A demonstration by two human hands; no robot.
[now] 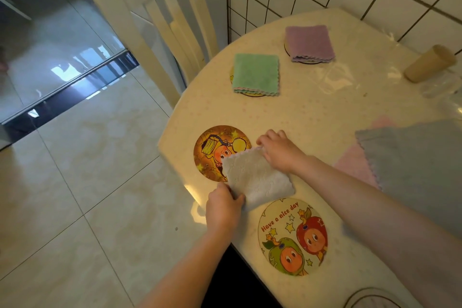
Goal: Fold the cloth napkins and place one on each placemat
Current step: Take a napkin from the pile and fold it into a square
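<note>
The folded white napkin [257, 177] lies on the desk [325, 112], partly over the orange placemat [212, 147], with the left hand [223, 210] pinching its near corner and the right hand [280, 150] gripping its far corner.

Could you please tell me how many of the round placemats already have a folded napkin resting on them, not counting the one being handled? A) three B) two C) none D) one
B: a green napkin and a purple napkin each lie folded on a far placemat, while the white napkin is in the grip of the left hand and right hand, only partly over the orange placemat.
</note>
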